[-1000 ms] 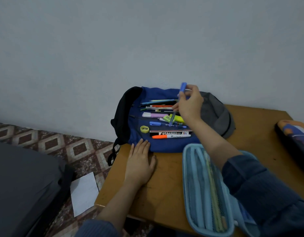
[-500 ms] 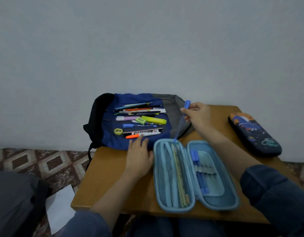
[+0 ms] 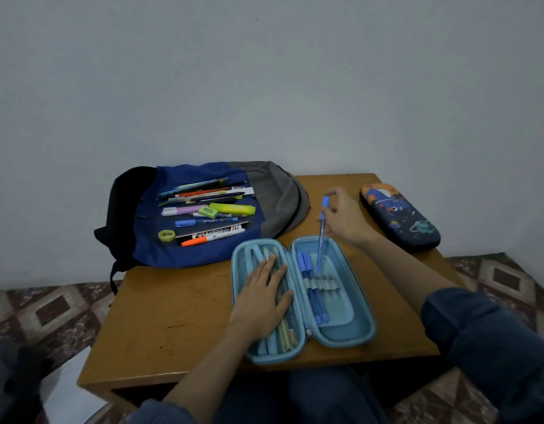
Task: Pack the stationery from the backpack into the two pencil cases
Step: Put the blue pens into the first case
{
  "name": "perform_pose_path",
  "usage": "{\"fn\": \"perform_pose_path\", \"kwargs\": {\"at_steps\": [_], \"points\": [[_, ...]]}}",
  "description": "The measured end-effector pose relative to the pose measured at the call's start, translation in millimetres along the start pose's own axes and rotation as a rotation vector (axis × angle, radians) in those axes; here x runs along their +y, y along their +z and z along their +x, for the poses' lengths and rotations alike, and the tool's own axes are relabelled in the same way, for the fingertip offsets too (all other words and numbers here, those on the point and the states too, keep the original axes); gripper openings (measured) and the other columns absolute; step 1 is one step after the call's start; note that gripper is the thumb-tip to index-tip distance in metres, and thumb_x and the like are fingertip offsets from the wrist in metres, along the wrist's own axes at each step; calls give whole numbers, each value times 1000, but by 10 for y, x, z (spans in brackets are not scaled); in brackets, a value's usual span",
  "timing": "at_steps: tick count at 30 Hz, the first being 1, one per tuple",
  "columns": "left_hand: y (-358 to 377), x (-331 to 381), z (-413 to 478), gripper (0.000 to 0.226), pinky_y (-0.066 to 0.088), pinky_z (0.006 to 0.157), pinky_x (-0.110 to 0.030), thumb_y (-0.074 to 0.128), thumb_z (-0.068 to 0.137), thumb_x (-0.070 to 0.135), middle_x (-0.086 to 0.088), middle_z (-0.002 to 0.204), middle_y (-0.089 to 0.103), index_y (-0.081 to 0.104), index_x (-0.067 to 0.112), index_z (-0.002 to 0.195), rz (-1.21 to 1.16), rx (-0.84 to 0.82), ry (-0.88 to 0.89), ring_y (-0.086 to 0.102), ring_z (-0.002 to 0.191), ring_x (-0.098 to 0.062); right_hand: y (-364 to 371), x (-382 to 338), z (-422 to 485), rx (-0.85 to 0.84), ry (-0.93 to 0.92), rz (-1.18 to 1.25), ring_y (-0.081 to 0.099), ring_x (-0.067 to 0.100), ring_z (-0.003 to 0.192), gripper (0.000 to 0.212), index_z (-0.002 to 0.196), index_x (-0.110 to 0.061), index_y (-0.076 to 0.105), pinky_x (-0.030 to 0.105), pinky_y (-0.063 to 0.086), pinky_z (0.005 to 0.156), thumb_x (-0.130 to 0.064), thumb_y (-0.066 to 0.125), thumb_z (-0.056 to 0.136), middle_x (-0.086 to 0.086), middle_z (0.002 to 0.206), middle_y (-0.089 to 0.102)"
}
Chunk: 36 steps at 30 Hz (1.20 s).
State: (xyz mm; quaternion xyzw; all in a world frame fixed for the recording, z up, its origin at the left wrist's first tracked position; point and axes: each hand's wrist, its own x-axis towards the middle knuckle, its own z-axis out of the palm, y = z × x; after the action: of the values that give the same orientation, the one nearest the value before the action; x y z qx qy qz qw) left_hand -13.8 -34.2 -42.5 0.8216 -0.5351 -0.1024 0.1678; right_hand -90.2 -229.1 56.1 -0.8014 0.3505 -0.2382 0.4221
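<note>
A blue and grey backpack (image 3: 273, 203) lies flat at the table's back left with several pens, markers, a highlighter, an eraser and a sharpener spread on it. An open light blue pencil case (image 3: 359, 328) lies at the front centre. My left hand (image 3: 263, 298) rests flat on its left half, over the mesh pocket with pencils. My right hand (image 3: 344, 220) pinches a blue pen (image 3: 321, 240) near its cap, held almost upright, tip down over the right half beside two blue pens (image 3: 310, 286) in elastic loops. A closed dark blue pencil case (image 3: 399, 218) lies at the back right.
The small wooden table (image 3: 178, 313) stands against a plain wall. Patterned floor tiles show on both sides. A white sheet of paper (image 3: 68, 390) and a dark object lie on the floor at the lower left. My knees sit under the front edge.
My right hand carried the blue pen from the backpack to above the case's right half. My left hand moved from the table onto the case's left half. The view shifted right.
</note>
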Motion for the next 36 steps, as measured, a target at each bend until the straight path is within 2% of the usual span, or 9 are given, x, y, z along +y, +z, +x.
{"fn": "perform_pose_path", "kwargs": {"at_steps": [4,8,12,17,25,28,33,36], "points": [[6,6,-9,59,-2,119,-30,23,98,51,8,157,-11,6,28,150,7,19,-3,-11,144,-10,43,66,-17,-30,-6,-9,51,15,56,17,107,-19,36,32,48,52,-6,40,96,18,85,60],[11,11,-14,59,-3,118,-30,22,98,50,8,157,-11,6,28,150,16,24,-7,-12,144,-10,104,103,-3,-53,0,-22,57,20,72,17,104,-19,37,33,49,55,-4,42,96,17,83,56],[27,2,-10,59,-4,118,-29,21,98,50,9,157,-12,4,29,150,29,29,-11,-13,144,-10,143,133,14,-46,12,-22,52,15,60,17,104,-18,38,25,46,48,-4,42,96,19,87,59],[31,1,-11,59,-4,118,-29,21,98,51,10,156,-13,4,30,150,31,32,-11,-13,144,-9,183,205,45,-34,59,-27,49,13,55,17,102,-17,38,20,44,42,-3,43,94,20,90,61],[46,-14,-4,59,-4,118,-29,21,97,52,11,156,-14,5,30,150,35,39,-14,-13,143,-8,173,217,54,-71,103,-31,50,19,53,19,107,-15,38,26,47,43,-2,45,95,22,85,60],[41,-11,-4,59,-4,118,-29,21,97,52,10,156,-13,5,30,150,38,42,-13,-13,144,-8,165,211,54,-73,101,-32,52,18,52,19,109,-14,39,24,47,42,-3,45,95,22,87,61],[33,-1,-13,58,-4,118,-30,21,98,51,10,157,-13,5,29,150,43,46,-8,-12,144,-9,169,206,52,-34,88,-10,53,16,52,21,111,-12,42,24,49,43,-1,45,94,11,75,56],[29,-3,-14,59,-3,119,-30,20,98,51,10,156,-14,5,29,150,50,42,-10,-13,144,-9,188,223,41,-5,87,-14,52,15,53,21,112,-12,43,23,49,44,-1,45,94,13,79,58]]}}
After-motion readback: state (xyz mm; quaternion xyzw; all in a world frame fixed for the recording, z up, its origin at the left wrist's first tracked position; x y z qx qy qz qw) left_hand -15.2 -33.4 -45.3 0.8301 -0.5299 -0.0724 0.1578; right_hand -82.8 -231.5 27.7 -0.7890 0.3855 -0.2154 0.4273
